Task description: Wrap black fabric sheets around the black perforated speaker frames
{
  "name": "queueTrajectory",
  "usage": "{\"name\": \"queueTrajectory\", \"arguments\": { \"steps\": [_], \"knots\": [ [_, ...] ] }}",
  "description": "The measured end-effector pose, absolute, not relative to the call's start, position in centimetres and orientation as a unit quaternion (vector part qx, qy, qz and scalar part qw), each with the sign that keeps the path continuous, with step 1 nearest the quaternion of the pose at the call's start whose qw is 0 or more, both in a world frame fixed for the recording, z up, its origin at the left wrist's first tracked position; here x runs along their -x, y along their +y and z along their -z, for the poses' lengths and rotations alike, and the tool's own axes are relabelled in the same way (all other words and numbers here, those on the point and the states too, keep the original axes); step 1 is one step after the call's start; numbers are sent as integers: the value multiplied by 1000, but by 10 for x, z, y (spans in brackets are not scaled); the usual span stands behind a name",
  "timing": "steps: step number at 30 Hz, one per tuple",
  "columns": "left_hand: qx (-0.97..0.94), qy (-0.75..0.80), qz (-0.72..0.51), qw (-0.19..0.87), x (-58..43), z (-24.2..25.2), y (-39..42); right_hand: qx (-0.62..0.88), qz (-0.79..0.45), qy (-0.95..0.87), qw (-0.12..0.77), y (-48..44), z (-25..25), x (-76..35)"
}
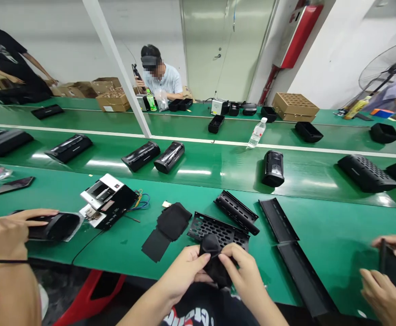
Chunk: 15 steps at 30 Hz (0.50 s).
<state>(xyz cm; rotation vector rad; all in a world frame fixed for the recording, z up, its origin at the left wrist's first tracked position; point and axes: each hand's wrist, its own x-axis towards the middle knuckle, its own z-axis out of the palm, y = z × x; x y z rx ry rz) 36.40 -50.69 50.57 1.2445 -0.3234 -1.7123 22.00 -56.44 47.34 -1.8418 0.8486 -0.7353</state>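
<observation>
Near the front edge of the green table, my left hand (195, 264) pinches a piece of black fabric (214, 267) from its left side. My right hand (237, 261) grips the same cloth from the right, thumb and fingers pressed together. The fabric is bunched between both hands, and its lower part hangs toward my shirt. Just beyond it lies a black perforated panel (201, 225), partly covered by the cloth and hands. To the left rests a pile of black fabric sheets (172, 222). A slotted black strip (237, 212) lies behind the panel.
Long black trays (300, 267) lie to my right. A white and black device with wires (111, 199) stands at left. Co-workers' hands (4, 231) (384, 280) work on both sides. Black housings (273, 168) and a water bottle (257, 132) stand on the green belt beyond.
</observation>
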Motion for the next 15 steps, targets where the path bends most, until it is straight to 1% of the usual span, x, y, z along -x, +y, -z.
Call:
{"name": "queueTrajectory", "arguments": {
  "steps": [4,8,10,12,15],
  "knots": [
    [-502,-101,696,504,-374,-493,-510,578,348,481,559,-580,-451,-207],
    [-517,-84,678,516,-394,-481,-514,331,469,517,635,-606,-424,-178],
    [-540,-73,657,522,-405,-470,-519,238,530,509,635,-619,-412,-160],
    [-577,-71,623,523,-414,-457,-525,190,574,513,609,-630,-400,-141],
    [-634,-80,574,512,-427,-434,-538,201,605,538,552,-640,-381,-111]
  ]
}}
